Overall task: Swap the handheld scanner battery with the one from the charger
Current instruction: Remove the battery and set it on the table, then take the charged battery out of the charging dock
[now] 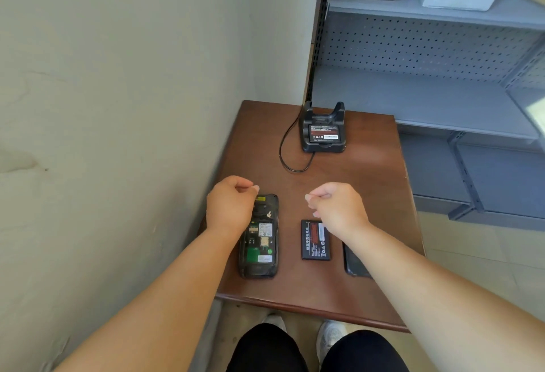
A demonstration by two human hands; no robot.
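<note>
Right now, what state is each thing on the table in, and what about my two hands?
Scanner: face down, back cover off, battery bay empty.
Loose battery: lying flat on the table, label up, beside the scanner.
Back cover: lying on the table, partly under the right forearm.
Charger: cable attached, a battery seated in its slot.
Left hand: curled, holding nothing.
Right hand: curled, holding nothing.

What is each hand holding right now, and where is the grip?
Nothing. The left hand and right hand are loosely curled and empty above the table. The removed battery lies free beside the open scanner.
</note>
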